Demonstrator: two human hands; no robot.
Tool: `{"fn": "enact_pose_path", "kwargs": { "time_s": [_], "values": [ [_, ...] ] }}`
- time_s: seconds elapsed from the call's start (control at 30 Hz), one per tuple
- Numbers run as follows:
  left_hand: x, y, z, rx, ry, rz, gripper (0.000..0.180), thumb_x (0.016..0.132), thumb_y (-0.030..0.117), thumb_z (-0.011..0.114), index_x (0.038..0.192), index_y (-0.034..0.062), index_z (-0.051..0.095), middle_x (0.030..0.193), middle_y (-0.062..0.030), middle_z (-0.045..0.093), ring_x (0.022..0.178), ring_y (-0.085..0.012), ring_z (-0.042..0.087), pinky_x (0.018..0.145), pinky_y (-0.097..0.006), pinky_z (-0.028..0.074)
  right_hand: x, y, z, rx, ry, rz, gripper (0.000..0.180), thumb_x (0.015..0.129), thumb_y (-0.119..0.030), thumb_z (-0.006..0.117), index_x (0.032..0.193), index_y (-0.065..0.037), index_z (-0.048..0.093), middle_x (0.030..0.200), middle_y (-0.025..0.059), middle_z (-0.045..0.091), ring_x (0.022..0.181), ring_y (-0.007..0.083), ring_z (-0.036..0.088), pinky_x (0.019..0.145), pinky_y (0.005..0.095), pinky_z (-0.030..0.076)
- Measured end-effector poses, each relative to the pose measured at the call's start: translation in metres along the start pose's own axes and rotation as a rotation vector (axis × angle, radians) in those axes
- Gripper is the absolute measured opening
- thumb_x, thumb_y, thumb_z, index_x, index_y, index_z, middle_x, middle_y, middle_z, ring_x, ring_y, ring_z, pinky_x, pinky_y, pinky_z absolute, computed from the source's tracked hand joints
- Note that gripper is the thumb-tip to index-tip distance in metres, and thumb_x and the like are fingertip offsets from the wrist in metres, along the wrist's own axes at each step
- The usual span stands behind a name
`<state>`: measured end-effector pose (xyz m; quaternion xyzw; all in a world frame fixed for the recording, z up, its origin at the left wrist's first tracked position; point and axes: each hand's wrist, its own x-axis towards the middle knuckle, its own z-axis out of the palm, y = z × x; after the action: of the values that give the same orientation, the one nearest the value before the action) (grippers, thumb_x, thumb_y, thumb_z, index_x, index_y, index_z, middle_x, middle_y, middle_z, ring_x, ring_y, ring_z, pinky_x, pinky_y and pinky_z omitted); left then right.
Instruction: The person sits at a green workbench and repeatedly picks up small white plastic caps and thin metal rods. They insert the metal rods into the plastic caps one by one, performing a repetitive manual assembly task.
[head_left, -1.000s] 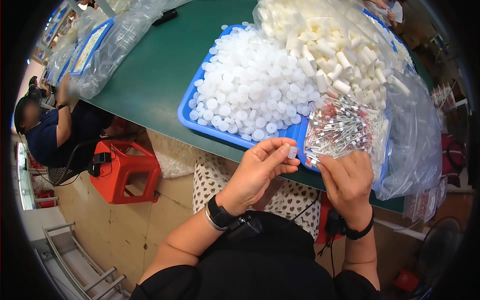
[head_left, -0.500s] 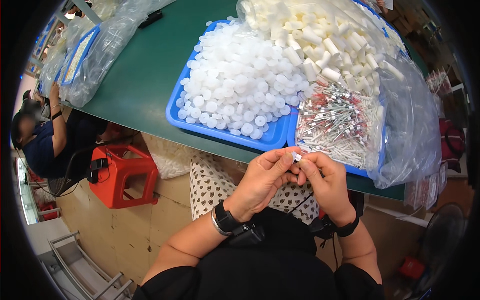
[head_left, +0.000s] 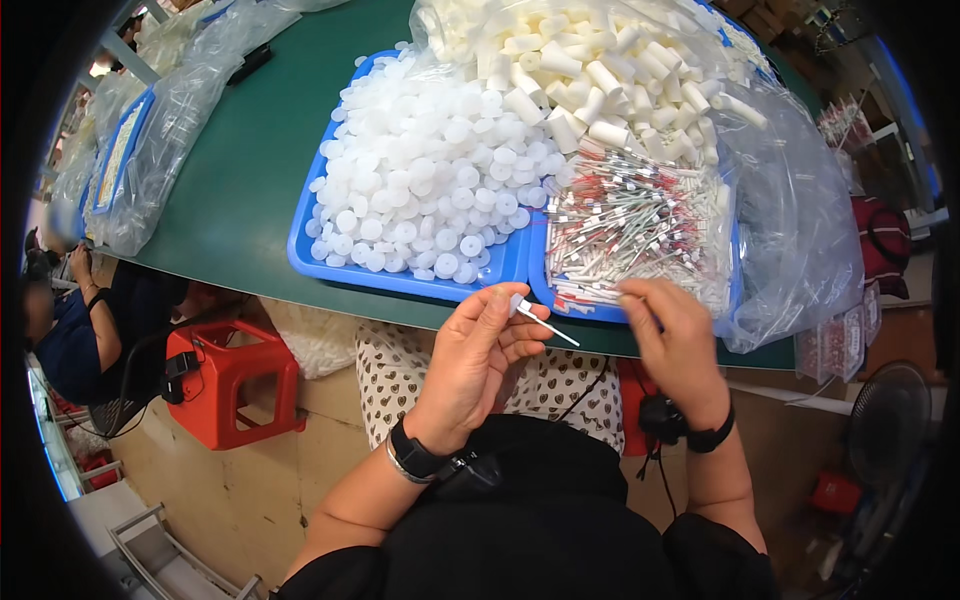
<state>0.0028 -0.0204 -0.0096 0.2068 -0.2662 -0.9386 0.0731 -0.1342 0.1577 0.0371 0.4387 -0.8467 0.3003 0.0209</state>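
Observation:
My left hand (head_left: pixel 470 360) pinches a thin white stick (head_left: pixel 552 326) by its wider white end, between thumb and forefinger. A small translucent piece shows at that end, partly covered by the fingertips. The stick's thin end points down to the right. My right hand (head_left: pixel 680 345) hangs over the near edge of a blue tray (head_left: pixel 742 270), its fingers bent and a little apart, with nothing visible in them. That tray holds a heap of thin white sticks (head_left: pixel 640 225), some with red or grey-green parts.
A blue tray (head_left: pixel 300 235) of translucent white discs (head_left: pixel 420 180) adjoins on the left. Behind lie cream foam-like cylinders (head_left: pixel 600 75) in clear plastic (head_left: pixel 790 200). The green table (head_left: pixel 230 170) runs left, where another person (head_left: pixel 85 320) sits near a red stool (head_left: pixel 235 385).
My hands have parted. The right moved right to the stick tray; the left kept the stick, whose length now shows. The whole view has shifted slightly.

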Motion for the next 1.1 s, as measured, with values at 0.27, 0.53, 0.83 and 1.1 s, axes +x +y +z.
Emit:
{"fn": "enact_pose_path", "kwargs": {
  "time_s": [0.27, 0.53, 0.83, 1.1],
  "values": [
    [-0.002, 0.001, 0.011, 0.069, -0.002, -0.020, 0.034, 0.102, 0.025, 0.052, 0.123, -0.0013, 0.054, 0.109, -0.0149, 0.066, 0.094, -0.0187, 0.067, 0.084, -0.030, 0.055, 0.009, 0.028, -0.010, -0.565, -0.081, -0.224, 0.013, 0.073, -0.004, 0.058, 0.085, -0.006, 0.062, 0.080, 0.0071, 0.054, 0.076, 0.0250, 0.056, 0.067, 0.0351, 0.044],
    [0.000, 0.000, 0.011, 0.047, 0.011, -0.001, 0.033, 0.101, 0.020, 0.052, 0.125, -0.0022, 0.051, 0.111, -0.0174, 0.065, 0.100, -0.0242, 0.067, 0.087, -0.032, 0.056, 0.009, 0.032, -0.008, -0.541, -0.071, -0.263, 0.008, 0.075, -0.002, 0.056, 0.082, -0.006, 0.058, 0.078, 0.0085, 0.050, 0.065, 0.0256, 0.054, 0.060, 0.0358, 0.043],
    [0.002, 0.002, 0.013, 0.024, 0.010, 0.023, 0.033, 0.101, 0.020, 0.053, 0.125, -0.0027, 0.050, 0.108, -0.0144, 0.064, 0.100, -0.0215, 0.067, 0.087, -0.031, 0.056, 0.012, 0.031, -0.012, -0.532, -0.077, -0.296, 0.015, 0.076, -0.002, 0.056, 0.089, -0.005, 0.061, 0.078, 0.0074, 0.050, 0.064, 0.0247, 0.054, 0.060, 0.0350, 0.044],
    [0.005, 0.006, 0.017, 0.017, 0.009, 0.045, 0.031, 0.101, 0.020, 0.052, 0.124, -0.0010, 0.051, 0.110, -0.0147, 0.064, 0.102, -0.0242, 0.067, 0.088, -0.032, 0.057, 0.015, 0.032, -0.013, -0.499, -0.079, -0.301, 0.007, 0.077, -0.001, 0.060, 0.082, -0.005, 0.057, 0.078, 0.0087, 0.052, 0.063, 0.0269, 0.054, 0.059, 0.0359, 0.044]
  ]
}}
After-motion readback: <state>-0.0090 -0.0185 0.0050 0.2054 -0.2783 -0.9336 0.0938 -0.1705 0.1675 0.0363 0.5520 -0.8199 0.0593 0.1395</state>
